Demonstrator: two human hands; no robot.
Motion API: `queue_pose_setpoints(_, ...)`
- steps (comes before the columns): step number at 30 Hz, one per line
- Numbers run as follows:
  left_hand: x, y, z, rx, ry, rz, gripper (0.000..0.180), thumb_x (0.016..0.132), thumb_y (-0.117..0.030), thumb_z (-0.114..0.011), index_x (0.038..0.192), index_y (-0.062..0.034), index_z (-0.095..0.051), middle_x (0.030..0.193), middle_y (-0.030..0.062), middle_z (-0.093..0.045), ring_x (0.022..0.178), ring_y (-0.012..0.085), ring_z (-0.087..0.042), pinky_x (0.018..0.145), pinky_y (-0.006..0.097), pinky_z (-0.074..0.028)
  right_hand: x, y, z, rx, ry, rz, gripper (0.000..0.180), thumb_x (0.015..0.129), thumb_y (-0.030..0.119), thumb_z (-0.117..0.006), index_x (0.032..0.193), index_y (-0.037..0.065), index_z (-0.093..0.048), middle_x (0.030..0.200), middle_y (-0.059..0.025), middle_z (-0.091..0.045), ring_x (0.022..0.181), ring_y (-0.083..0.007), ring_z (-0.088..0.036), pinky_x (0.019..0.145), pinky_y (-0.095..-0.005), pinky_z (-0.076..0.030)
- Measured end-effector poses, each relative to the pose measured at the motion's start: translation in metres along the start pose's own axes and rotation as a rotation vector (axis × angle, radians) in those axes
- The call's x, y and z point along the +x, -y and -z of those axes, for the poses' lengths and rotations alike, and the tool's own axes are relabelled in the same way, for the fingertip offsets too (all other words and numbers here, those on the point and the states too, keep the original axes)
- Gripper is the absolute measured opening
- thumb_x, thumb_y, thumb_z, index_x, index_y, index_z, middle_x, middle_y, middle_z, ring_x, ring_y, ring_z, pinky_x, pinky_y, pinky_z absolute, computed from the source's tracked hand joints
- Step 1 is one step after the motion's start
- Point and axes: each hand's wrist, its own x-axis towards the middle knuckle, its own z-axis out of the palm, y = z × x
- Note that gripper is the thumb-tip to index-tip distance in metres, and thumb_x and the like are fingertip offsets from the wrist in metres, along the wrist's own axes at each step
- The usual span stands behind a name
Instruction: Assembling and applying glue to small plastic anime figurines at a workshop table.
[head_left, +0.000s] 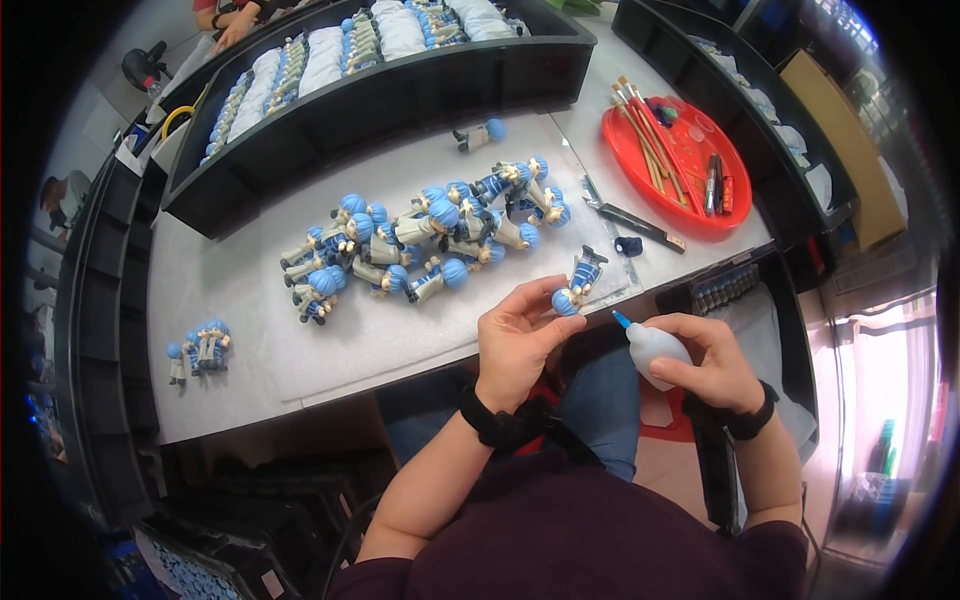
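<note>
The left hand (515,335) has its fingers curled shut around a little toy figure with blue hair (578,283), pinching it near the head, just right of the middle of the frame. The right hand (705,360) is wrapped tight around a small white squeeze bottle (652,352), and its blue tip (622,319) points up at the figure, very close but, I think, not touching; it is hard to tell from here. A hard squeeze could push out too much stuff and make a blob on the toy or on the person's knees below. The figure is only held by fingertips, so it could slip and fall off the table edge (400,370). Left of it lies a big pile of the same figures (430,240) on a white sheet; a bump could scatter them. A red tray of brushes (680,170) sits at the upper right.
</note>
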Motion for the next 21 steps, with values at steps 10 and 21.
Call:
queue_pose_setpoints(10, -0.002, -0.009, 0.001, -0.092, 0.066, 0.139, 0.028, 0.077, 0.004, -0.053, 0.104, 0.0069, -0.05, 0.099, 0.0154, -0.057, 0.092, 0.02, -0.057, 0.082, 0.029, -0.047, -0.006, -0.009, 0.008, 0.218, -0.046, 0.088, 0.04, 0.075, 0.013, -0.064, 0.108, -0.003, -0.05, 0.09, -0.0095, -0.058, 0.08, -0.0167, -0.059, 0.073, -0.0277, -0.046)
queue_pose_setpoints(21, -0.001, -0.009, 0.003, -0.104, 0.041, 0.144, 0.025, 0.079, 0.0, -0.052, 0.103, 0.0064, -0.051, 0.097, 0.0161, -0.057, 0.092, 0.0221, -0.058, 0.08, 0.031, -0.048, -0.011, -0.016, 0.011, 0.271, -0.128, 0.108, 0.041, 0.074, 0.014, -0.064, 0.109, -0.003, -0.049, 0.088, -0.0098, -0.059, 0.078, -0.0183, -0.06, 0.07, -0.0284, -0.048)
